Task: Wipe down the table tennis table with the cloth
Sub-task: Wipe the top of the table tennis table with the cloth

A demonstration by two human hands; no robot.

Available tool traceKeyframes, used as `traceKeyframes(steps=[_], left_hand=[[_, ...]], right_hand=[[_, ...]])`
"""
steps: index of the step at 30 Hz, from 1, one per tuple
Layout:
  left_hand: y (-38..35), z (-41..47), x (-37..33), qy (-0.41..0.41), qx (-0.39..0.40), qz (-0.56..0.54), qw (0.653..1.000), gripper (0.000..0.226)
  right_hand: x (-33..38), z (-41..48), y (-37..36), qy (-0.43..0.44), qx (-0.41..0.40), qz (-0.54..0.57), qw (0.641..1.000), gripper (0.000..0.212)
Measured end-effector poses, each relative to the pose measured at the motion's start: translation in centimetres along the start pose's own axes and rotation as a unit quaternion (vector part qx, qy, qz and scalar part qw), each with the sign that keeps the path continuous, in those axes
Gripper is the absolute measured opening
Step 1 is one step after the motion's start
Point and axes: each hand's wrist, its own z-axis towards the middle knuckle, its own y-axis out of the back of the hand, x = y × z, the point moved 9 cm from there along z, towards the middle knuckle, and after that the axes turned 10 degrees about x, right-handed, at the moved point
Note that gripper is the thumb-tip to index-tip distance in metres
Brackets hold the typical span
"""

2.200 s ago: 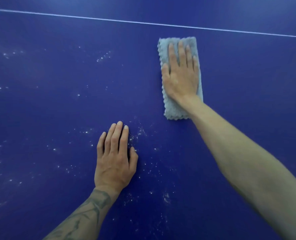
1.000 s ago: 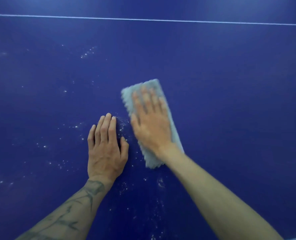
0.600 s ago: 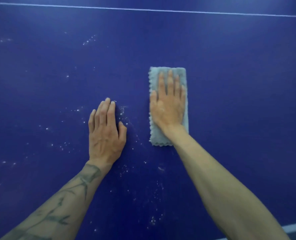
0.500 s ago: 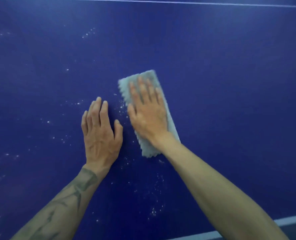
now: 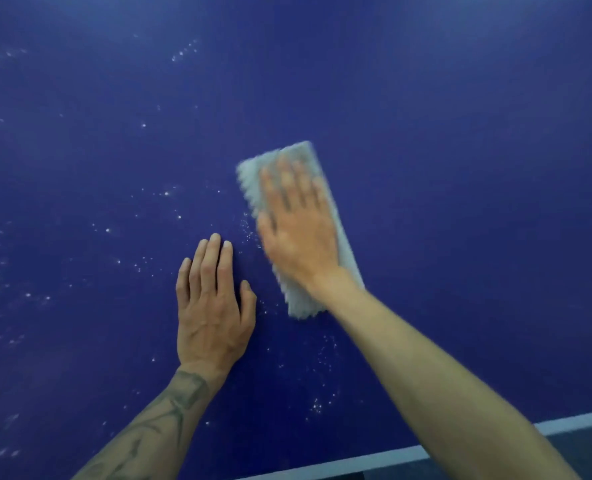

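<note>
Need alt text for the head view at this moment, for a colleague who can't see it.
The right hand presses a pale grey cloth flat on the blue table tennis table. The left hand rests flat beside it among white specks.

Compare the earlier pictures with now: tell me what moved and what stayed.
The right hand slid the cloth from near the white line back toward the person and leftward, close beside the left hand; the cloth now lies tilted. Nothing was picked up or released: the right hand still presses flat on it. The left hand stayed flat on the table, white specks around it.
</note>
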Motion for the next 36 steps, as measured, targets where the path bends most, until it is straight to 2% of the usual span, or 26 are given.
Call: traceKeyframes(steps=[2,4,8,11,13,16,18,23,26,28,31,33,34,36], left_hand=[[0.1,0.0,0.0,0.0,0.003,0.003,1.0,0.061],[0.0,0.0,0.0,0.003,0.005,-0.002,1.0,0.062],[-0.2,0.1,0.1,0.004,0.011,-0.005,1.0,0.063],[-0.4,0.1,0.2,0.002,0.014,-0.001,1.0,0.063],[-0.4,0.1,0.1,-0.001,0.012,0.003,1.0,0.064],[-0.3,0.2,0.1,-0.01,0.005,0.003,1.0,0.065],[-0.3,0.1,0.2,-0.009,0.004,0.001,1.0,0.065],[-0.1,0.3,0.0,-0.006,0.005,-0.008,1.0,0.062],[0.0,0.3,0.1,-0.003,0.006,-0.008,1.0,0.061],[0.1,0.2,0.1,-0.001,0.005,-0.011,1.0,0.06],[0.4,0.1,0.0,-0.005,0.002,-0.017,1.0,0.06],[0.6,0.1,-0.1,-0.007,0.0,-0.02,1.0,0.06],[0.6,0.0,-0.1,-0.007,-0.003,-0.022,1.0,0.06],[0.5,-0.1,-0.1,-0.008,-0.008,-0.023,1.0,0.059]], right_hand=[[2.2,-3.6,-1.3,0.102,0.024,-0.018,0.994,0.066],[-0.7,-5.7,-1.3,0.099,0.039,-0.02,0.994,0.066],[-9.7,-3.7,1.3,-0.092,0.032,-0.009,0.995,0.064],[-9.0,-0.5,2.4,-0.171,-0.007,0.028,0.985,0.068],[-5.0,0.2,1.4,-0.124,-0.012,0.014,0.992,0.069],[1.2,-3.6,-1.3,0.024,0.003,-0.012,1.0,0.067],[0.4,-6.9,-2.0,0.042,0.008,-0.015,0.999,0.067],[-9.7,-7.5,0.1,-0.118,0.019,-0.018,0.993,0.066],[-9.5,-5.0,0.9,-0.182,-0.016,0.019,0.983,0.068],[-6.4,-4.5,0.1,-0.154,-0.022,0.022,0.988,0.068],[-0.4,-8.5,-2.3,0.002,-0.002,-0.009,1.0,0.066],[-0.5,-12.8,-3.4,0.061,0.016,-0.026,0.998,0.065],[-2.2,-14.3,-3.5,0.055,0.022,-0.03,0.998,0.064],[-7.2,-15.8,-2.8,-0.016,0.032,-0.034,0.999,0.065]])
